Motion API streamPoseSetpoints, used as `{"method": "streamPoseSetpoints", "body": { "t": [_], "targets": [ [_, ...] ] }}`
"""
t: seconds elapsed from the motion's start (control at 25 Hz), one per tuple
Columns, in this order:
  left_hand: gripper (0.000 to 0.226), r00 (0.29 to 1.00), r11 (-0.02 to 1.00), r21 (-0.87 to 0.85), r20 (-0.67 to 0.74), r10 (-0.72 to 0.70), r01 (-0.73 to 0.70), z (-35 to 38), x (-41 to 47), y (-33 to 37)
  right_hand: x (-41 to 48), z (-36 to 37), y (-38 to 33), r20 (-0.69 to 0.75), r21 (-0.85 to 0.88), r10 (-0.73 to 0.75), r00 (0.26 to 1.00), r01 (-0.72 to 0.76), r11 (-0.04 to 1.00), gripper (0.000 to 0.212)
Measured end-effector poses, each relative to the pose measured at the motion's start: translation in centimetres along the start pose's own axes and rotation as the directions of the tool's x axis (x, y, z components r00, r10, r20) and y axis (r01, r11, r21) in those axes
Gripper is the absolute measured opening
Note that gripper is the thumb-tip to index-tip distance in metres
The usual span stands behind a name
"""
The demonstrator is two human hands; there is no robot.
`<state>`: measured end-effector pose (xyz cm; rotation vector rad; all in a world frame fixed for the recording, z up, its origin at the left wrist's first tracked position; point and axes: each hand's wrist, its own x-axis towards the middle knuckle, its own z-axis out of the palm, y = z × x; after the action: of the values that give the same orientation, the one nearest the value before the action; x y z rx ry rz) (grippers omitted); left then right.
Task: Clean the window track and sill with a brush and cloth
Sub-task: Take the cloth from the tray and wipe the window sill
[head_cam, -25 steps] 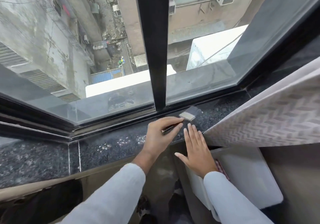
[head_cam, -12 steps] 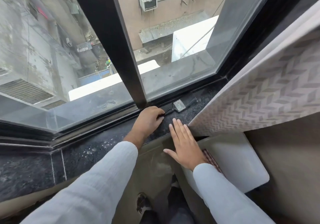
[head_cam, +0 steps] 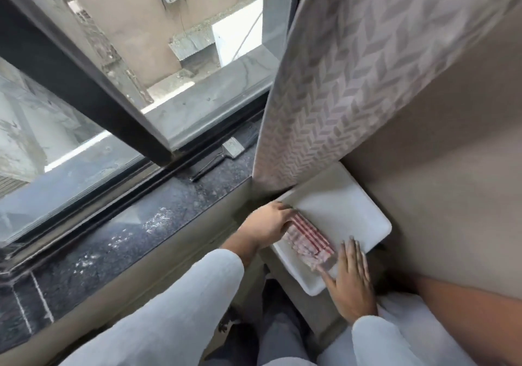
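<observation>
A flat paint brush (head_cam: 226, 153) with a dark handle lies on the black granite sill (head_cam: 135, 238), close to the dark window track (head_cam: 93, 204). Nobody holds it. A folded pink cloth with red stripes (head_cam: 309, 241) rests on a white tray-like surface (head_cam: 347, 213) below the sill's right end. My left hand (head_cam: 268, 224) grips the cloth's left end. My right hand (head_cam: 350, 281) lies flat with fingers spread, touching the cloth's near right corner. White dust specks dot the sill.
A patterned grey curtain (head_cam: 353, 77) hangs at the right, its lower edge over the sill's end and the tray's far side. A dark window frame bar (head_cam: 84, 83) runs down to the track. A beige wall (head_cam: 452, 168) closes the right side.
My left hand let go of the brush, which now lies on the sill, and dropped to the cloth. My right hand left the sill edge and moved down to the cloth. The view swung right.
</observation>
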<state>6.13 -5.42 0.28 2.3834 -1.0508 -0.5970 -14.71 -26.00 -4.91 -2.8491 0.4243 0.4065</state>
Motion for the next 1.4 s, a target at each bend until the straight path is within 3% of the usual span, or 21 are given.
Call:
{"method": "streamPoseSetpoints", "body": {
  "t": [0.12,0.28,0.44,0.56,0.64,0.72,0.8,0.84,0.92,1.0,1.08,1.16,1.24,1.32,1.4],
  "targets": [
    [0.054,0.968,0.981,0.194,0.238,-0.074,0.027,3.2,3.6,1.0,-1.2,0.9,1.2,-0.017,-0.015,-0.012,1.000,0.012,1.000,0.094],
    [0.033,0.936,0.946,0.319,0.314,-0.157,0.051,4.5,5.9,1.0,-0.2,0.9,1.4,-0.046,-0.006,-0.021,0.999,0.021,1.000,0.092],
    [0.030,0.940,0.992,0.094,0.323,-0.112,0.086,2.8,5.8,1.7,3.1,-1.2,0.1,-0.013,0.144,-0.097,0.995,0.097,0.985,0.087],
    [0.031,0.961,0.952,-0.231,0.234,-0.144,0.199,-0.8,4.4,3.2,7.3,-5.5,-2.2,0.134,0.504,-0.091,0.987,0.011,0.863,0.045],
    [0.033,0.958,0.837,-0.472,0.067,-0.278,0.276,-3.1,3.1,3.6,9.2,-8.8,-4.2,0.218,0.656,-0.072,0.973,-0.091,0.749,0.021],
    [0.038,0.884,0.642,-0.718,-0.079,-0.460,0.270,-5.6,1.1,3.2,10.5,-11.7,-6.9,0.158,0.739,-0.063,0.985,-0.076,0.669,0.018],
    [0.038,0.849,0.351,-0.925,-0.065,-0.524,0.146,-7.8,-1.6,2.8,11.1,-14.3,-10.3,0.122,0.828,-0.097,0.988,-0.047,0.559,0.022],
    [0.035,0.857,0.264,-0.960,-0.062,-0.511,0.088,-8.9,-3.2,2.9,11.2,-15.2,-12.2,0.111,0.867,-0.135,0.985,-0.029,0.498,0.024],
    [0.027,0.840,0.243,-0.970,-0.105,-0.533,0.032,-10.2,-6.8,3.0,10.9,-16.2,-15.9,0.112,0.907,-0.221,0.969,-0.009,0.420,0.024],
    [0.024,0.739,0.308,-0.951,-0.204,-0.642,0.004,-10.8,-11.2,2.0,10.4,-15.9,-19.3,0.105,0.896,-0.309,0.945,0.044,0.442,0.022],
    [0.024,0.545,0.460,-0.885,-0.350,-0.762,0.075,-11.3,-16.9,-0.1,9.9,-14.5,-22.2,0.003,0.840,-0.344,0.939,0.184,0.511,0.021],
    [0.020,0.321,0.586,-0.773,-0.506,-0.800,0.242,-12.4,-23.6,-2.6,9.7,-12.6,-24.1,-0.172,0.685,-0.363,0.916,0.376,0.625,0.025],
    [0.013,0.140,0.647,-0.611,-0.669,-0.730,0.456,-14.0,-30.4,-4.4,9.8,-10.3,-24.8,-0.244,0.477,-0.443,0.863,0.504,0.720,0.038],
    [0.015,0.069,0.626,-0.444,-0.779,-0.623,0.641,-15.5,-35.1,-6.3,10.4,-8.2,-24.3,-0.186,0.270,-0.535,0.824,0.567,0.778,0.057],
    [0.032,0.155,0.581,-0.224,-0.834,-0.530,0.782,-15.9,-37.0,-8.7,11.1,-6.1,-23.6,-0.103,0.055,-0.622,0.776,0.629,0.775,0.078]
  ]
}}
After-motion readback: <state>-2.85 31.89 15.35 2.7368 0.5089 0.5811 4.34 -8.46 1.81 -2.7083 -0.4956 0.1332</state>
